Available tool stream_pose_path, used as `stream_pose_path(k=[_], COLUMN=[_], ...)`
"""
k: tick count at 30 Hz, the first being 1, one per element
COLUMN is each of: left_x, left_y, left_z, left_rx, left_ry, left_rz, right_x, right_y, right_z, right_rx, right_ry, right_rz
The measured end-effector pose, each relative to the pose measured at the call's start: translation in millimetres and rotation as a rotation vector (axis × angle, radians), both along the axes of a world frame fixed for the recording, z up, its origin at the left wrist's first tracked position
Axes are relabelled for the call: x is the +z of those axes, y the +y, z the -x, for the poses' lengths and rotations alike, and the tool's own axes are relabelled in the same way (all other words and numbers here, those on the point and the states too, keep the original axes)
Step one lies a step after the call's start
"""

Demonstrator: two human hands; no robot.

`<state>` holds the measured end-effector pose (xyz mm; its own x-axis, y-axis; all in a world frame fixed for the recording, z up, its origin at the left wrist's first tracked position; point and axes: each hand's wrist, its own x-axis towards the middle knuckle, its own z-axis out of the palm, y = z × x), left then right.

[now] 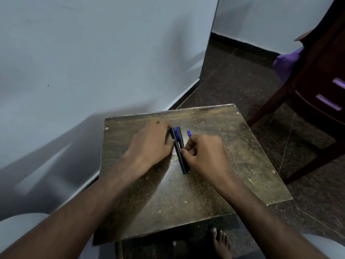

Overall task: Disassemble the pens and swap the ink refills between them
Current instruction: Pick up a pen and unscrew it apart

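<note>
While two slim dark pens (179,148) lay side by side on the scuffed wooden table (214,180), axes running twelve to six, the left hand (152,142) pressed flat beside them; the right hand (204,155) pinched them, a blue-tipped refill (189,133) poking out toward twelve.

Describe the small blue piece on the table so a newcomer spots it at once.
On the worn table, between the hands, two dark pens lie side by side. Just right of their far ends, above the right hand, the blue piece pokes out: far thinner and brighter than the pens.

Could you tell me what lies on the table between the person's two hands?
In the head view, two dark pens lie side by side between the left hand and right hand, both touching them.
</note>
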<state>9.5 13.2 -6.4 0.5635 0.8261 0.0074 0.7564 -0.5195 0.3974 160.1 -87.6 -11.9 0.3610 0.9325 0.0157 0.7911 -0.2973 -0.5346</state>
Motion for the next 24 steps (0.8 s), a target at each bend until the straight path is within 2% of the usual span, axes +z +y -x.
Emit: stream_pose_path(k=[11, 18, 24], left_x=[-4.6, -8.5, -5.3], left_y=[4.6, 5.2, 2.7], left_z=[0.3, 5.3, 5.1], left_rx=[-0.022, 0.1, 0.168], left_ry=[-0.02, -0.074, -0.123], left_rz=[0.025, 0.011, 0.088], right_x=[4.8, 5.1, 4.6], right_y=[-3.4, -5.1, -4.7], right_z=[7.4, 9.2, 10.1], right_rx=[0.001, 0.005, 0.022], right_ry=[-0.026, -0.019, -0.037], right_rz=[0.003, 0.008, 0.011])
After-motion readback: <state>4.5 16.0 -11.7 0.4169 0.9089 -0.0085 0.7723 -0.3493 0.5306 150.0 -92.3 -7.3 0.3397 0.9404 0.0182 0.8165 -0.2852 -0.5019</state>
